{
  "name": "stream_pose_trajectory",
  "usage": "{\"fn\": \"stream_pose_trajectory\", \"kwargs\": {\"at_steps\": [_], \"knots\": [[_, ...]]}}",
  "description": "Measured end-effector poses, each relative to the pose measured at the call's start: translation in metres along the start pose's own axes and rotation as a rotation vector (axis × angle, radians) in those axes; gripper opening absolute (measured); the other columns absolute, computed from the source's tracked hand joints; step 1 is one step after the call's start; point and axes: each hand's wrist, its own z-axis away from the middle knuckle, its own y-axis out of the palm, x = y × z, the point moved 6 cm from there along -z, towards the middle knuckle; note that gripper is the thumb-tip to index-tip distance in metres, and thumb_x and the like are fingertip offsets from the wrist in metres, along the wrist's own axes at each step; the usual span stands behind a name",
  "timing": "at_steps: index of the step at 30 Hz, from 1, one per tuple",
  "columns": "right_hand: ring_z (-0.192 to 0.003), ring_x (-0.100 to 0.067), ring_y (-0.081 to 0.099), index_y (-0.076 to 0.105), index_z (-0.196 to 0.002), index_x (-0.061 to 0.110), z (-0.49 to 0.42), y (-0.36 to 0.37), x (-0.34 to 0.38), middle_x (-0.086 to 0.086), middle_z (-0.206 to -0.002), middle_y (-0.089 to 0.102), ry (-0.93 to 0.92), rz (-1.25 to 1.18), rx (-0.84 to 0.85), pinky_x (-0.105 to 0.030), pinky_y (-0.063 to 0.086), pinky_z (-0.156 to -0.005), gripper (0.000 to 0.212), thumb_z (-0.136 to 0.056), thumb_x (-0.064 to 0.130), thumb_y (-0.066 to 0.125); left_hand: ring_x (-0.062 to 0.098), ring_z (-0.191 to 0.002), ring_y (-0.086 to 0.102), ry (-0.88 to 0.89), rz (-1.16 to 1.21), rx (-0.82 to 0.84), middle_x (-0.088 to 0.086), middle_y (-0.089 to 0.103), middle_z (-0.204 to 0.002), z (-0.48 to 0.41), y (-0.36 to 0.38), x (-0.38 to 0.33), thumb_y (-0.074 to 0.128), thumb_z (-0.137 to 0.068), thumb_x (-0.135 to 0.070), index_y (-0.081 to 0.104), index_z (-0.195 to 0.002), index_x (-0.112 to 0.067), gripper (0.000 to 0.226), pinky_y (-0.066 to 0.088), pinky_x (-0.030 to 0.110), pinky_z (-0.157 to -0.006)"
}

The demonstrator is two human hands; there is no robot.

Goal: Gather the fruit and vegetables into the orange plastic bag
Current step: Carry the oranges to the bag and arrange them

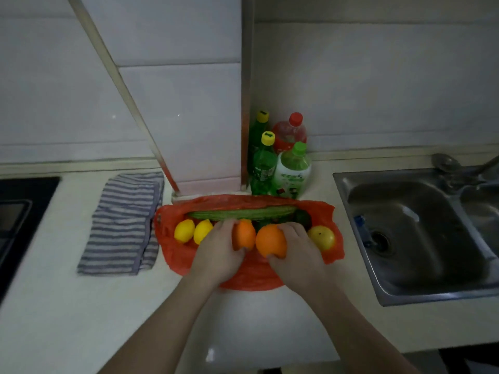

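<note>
Pale counter (81, 306), steel sink (421, 238) off to the right, and between them the orange plastic bag (251, 279) lies spread flat, a long green gourd (243, 212) along its far edge. Over the bag, the left hand (216, 255) curls round the left orange (244, 234) while the right hand (299, 252) grips the right orange (270, 240), the two fruits touching. Two lemons (184, 230) sit on the bag's left and a yellow fruit (322, 237) on its right.

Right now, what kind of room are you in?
Probably a home kitchen: a steel sink with a tap is set into the counter on the right, a dark cooktop sits at the left edge, and the walls behind are tiled.
</note>
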Motion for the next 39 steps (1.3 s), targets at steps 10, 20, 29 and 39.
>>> {"fn": "stream_pose_trajectory", "kwargs": {"at_steps": [10, 20, 29, 39], "knots": [[-0.110, -0.017, 0.053, 0.046, -0.128, 0.022, -0.014, 0.024, -0.025, 0.004, -0.130, 0.044, -0.078, 0.037, 0.128, -0.022, 0.043, -0.079, 0.062, -0.072, 0.033, 0.071, 0.027, -0.100, 0.056, -0.183, -0.019, -0.018, 0.004, 0.056, -0.113, 0.017, 0.034, 0.019, 0.072, -0.074, -0.037, 0.050, -0.121, -0.024, 0.053, 0.046, 0.038, -0.070], [-0.111, -0.020, 0.052, 0.041, -0.135, 0.022, -0.018, 0.043, -0.022, 0.002, -0.135, 0.039, -0.129, 0.122, 0.247, -0.031, 0.049, -0.087, 0.066, -0.076, 0.035, 0.067, 0.024, -0.097, 0.057, -0.188, -0.092, 0.018, 0.002, 0.058, -0.109, 0.018, 0.034, 0.024, 0.066, -0.079, -0.040, 0.056, -0.120, -0.028, 0.045, 0.044, 0.033, -0.068], [-0.114, -0.022, 0.050, 0.039, -0.138, 0.018, -0.021, 0.053, -0.025, -0.001, -0.138, 0.039, -0.147, 0.215, 0.293, -0.033, 0.047, -0.093, 0.068, -0.078, 0.035, 0.068, 0.024, -0.099, 0.055, -0.150, -0.104, 0.039, 0.002, 0.058, -0.111, 0.006, 0.044, 0.020, 0.067, -0.079, -0.039, 0.055, -0.123, -0.026, 0.047, 0.048, 0.038, -0.074], [-0.117, -0.020, 0.048, 0.039, -0.139, 0.019, -0.022, 0.057, -0.032, 0.000, -0.139, 0.040, -0.144, 0.238, 0.278, -0.030, 0.042, -0.094, 0.068, -0.077, 0.030, 0.068, 0.024, -0.105, 0.051, -0.111, -0.094, 0.042, 0.000, 0.057, -0.121, 0.004, 0.048, 0.020, 0.070, -0.078, -0.036, 0.052, -0.131, -0.029, 0.056, 0.047, 0.038, -0.083]]}}
